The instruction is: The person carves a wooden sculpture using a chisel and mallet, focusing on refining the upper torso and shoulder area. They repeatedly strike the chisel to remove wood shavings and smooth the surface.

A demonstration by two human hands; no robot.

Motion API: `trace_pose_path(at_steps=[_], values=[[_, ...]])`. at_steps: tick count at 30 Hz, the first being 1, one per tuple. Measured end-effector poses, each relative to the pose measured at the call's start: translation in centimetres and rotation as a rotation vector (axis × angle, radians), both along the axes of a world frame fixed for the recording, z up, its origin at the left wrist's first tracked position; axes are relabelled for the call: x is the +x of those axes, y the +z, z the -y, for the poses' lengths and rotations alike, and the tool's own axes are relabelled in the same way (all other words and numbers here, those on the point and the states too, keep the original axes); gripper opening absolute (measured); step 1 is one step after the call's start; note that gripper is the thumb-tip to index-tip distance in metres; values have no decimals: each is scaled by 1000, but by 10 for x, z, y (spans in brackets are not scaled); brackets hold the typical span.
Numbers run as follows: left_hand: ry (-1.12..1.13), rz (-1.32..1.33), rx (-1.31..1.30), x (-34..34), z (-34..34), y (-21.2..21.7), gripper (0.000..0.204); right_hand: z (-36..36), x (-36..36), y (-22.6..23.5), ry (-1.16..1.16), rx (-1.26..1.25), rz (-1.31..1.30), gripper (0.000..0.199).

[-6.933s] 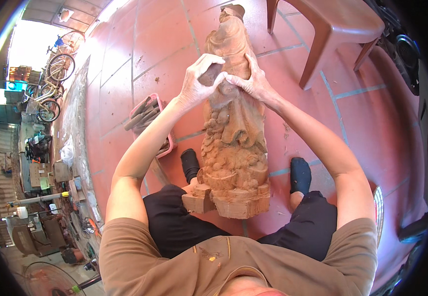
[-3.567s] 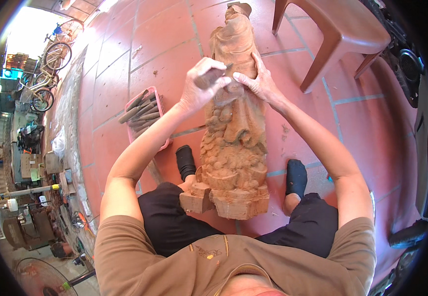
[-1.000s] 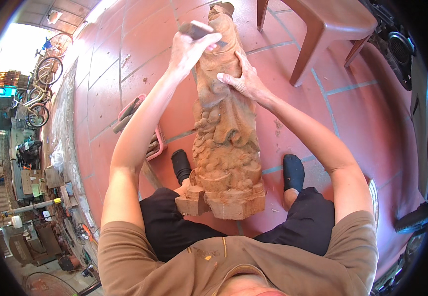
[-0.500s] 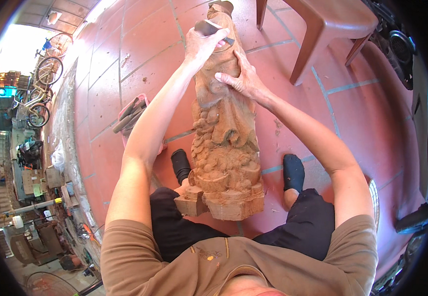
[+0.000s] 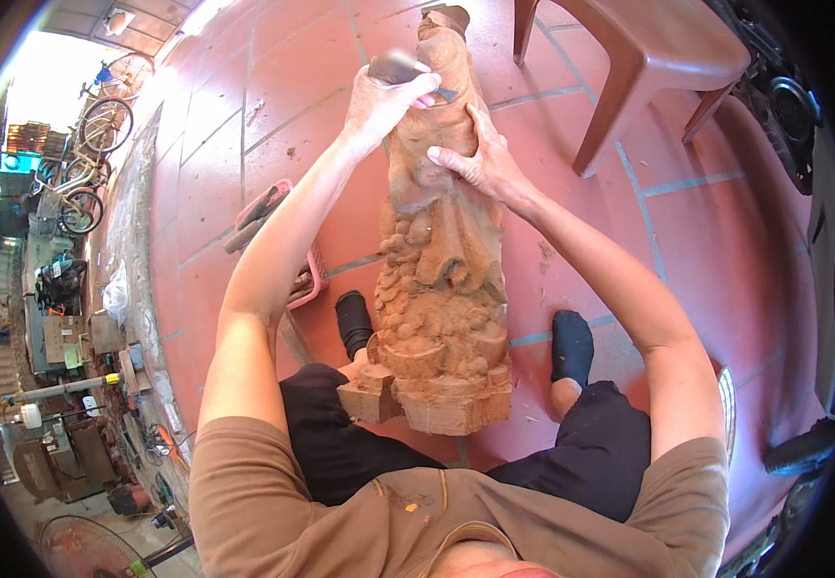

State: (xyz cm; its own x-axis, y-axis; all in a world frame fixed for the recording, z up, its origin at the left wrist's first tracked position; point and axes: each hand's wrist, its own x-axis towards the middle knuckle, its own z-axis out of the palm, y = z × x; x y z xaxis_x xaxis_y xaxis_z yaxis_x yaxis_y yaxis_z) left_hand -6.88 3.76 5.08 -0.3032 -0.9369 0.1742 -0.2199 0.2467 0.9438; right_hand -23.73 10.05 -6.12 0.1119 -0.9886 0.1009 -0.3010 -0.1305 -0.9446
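Observation:
A long reddish-brown wood carving [image 5: 446,279] lies between my legs, its blocky base nearest me and its narrow end far off. Draped folds and clusters of rounded lumps cover its surface. My left hand [image 5: 379,104] is closed on a dark curved sheet [image 5: 393,69] that looks like sandpaper. A flat dark tip shows past the fingers, against the upper part of the carving; the rest of the sheet is partly hidden. Just to the right and nearer me, my right hand [image 5: 483,166] rests on the wood with thumb and fingers spread.
A brown plastic chair [image 5: 658,58] stands at the far right. Left of the carving, a pink basket [image 5: 317,270] holds tools, partly behind my left forearm. Bicycles [image 5: 100,144] and workshop clutter line the left side. A fan [image 5: 85,549] is at the lower left.
My left hand has shifted slightly down and left with the dark sheet. The right hand keeps its place on the carving. The whole view has shifted a little, baring more of the basket.

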Motion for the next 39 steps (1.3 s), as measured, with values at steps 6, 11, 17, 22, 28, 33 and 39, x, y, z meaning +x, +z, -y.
trace_pose_path(at_steps=[6, 11, 17, 22, 28, 33, 39], values=[[7, 5, 29, 17, -1, 9, 11, 1, -1, 0, 1, -10, 4, 134], [16, -2, 35, 22, -3, 13, 11, 0, 0, 4, 12, 8, -14, 133], [167, 25, 67, 52, 6, 14, 13, 2, 0, 1, 7, -12, 1, 130], [109, -76, -2, 27, 1, 8, 14, 2, -2, -2, -10, -30, -23, 127], [105, -201, 100, -12, 7, -9, 21, 2, 0, -3, 14, -31, 16, 131], [149, -203, 173, -22, 8, -16, 24, 5, 0, -6, 11, -49, -4, 131], [57, -91, 117, -9, 8, -10, 21, 6, -1, -9, 15, -35, 5, 129]])
